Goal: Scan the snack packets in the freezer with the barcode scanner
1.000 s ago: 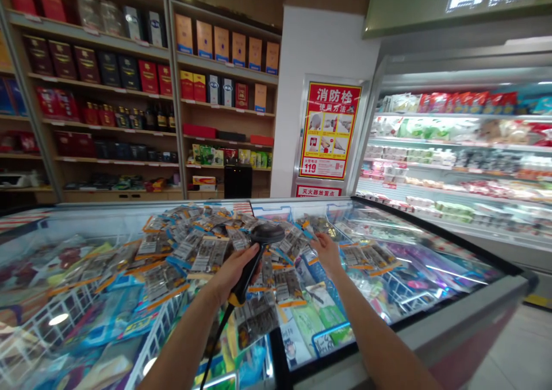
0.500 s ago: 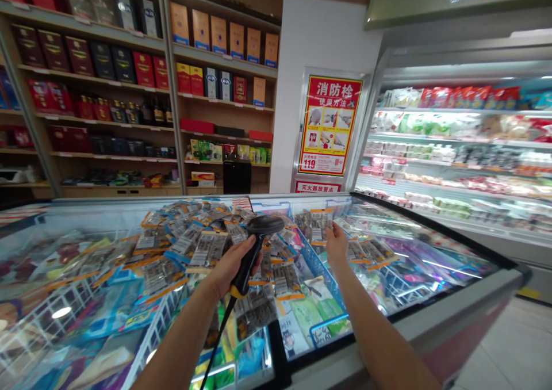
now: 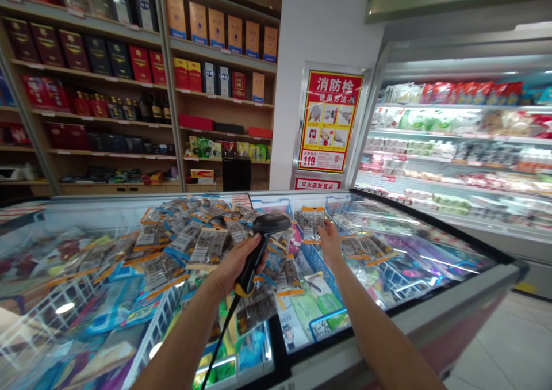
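A black barcode scanner (image 3: 271, 223) with a yellow-trimmed handle end is wrapped in the fingers of my left hand (image 3: 236, 264); its cord hangs down toward me. My right hand (image 3: 331, 245) pinches the right edge of a clear packet with orange strips (image 3: 311, 220) and dark contents. That packet is just right of the scanner's head, with a small gap between them. Below and left of the scanner lies a heap of similar small packets (image 3: 207, 246), trimmed in orange and blue, on the freezer's glass top. More such packets (image 3: 371, 246) lie right of my right hand.
The chest freezer (image 3: 448, 309) has a raised dark-edged frame. Bagged goods and wire baskets (image 3: 161, 315) show inside it. Behind stand wooden shelves of boxes (image 3: 222, 56), a red fire-hydrant notice (image 3: 330, 122) and a lit open refrigerator (image 3: 457, 134).
My left hand has shifted slightly right with the scanner. My right hand has brought its packet a little left, narrowing the space between packet and scanner.
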Motion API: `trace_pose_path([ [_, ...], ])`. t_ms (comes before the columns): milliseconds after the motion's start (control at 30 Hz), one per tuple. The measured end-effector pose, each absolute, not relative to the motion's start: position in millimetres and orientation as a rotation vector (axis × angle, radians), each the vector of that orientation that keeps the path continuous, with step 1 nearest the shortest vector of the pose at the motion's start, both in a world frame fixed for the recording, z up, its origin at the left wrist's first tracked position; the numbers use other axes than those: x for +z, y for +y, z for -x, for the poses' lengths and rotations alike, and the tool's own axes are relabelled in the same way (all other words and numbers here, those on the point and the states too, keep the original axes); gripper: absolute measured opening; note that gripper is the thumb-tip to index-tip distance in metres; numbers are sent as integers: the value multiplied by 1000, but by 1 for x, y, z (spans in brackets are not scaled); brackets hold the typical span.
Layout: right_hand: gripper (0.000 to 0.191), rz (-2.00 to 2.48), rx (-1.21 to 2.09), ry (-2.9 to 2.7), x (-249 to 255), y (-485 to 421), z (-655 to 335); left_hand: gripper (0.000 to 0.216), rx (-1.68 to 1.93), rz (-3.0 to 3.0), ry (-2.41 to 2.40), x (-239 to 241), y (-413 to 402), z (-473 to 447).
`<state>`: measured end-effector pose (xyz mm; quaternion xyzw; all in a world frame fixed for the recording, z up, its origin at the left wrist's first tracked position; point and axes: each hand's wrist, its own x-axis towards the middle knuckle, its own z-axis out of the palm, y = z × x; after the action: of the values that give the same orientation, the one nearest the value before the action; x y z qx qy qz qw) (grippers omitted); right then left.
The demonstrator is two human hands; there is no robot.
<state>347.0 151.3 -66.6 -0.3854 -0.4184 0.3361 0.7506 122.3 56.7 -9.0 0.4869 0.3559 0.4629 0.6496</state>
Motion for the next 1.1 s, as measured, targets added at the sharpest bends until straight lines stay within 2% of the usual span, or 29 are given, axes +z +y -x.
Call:
trace_pose_path([
  [367, 34, 976, 637, -1066, -79, 163, -357, 34, 1012, -1112, 804, -11, 55, -122],
  [567, 36, 1333, 460, -1122, -78, 163, -381, 33, 1061, -1083, 866, -10, 60, -117],
  [800, 28, 1809, 176, -1151, -74, 156, -436, 37, 1093, -1041, 942, -13, 66, -110],
  [1100, 37, 1988, -65, -1058, -75, 145, -459, 33, 1109, -1023, 957, -10, 65, -105],
])
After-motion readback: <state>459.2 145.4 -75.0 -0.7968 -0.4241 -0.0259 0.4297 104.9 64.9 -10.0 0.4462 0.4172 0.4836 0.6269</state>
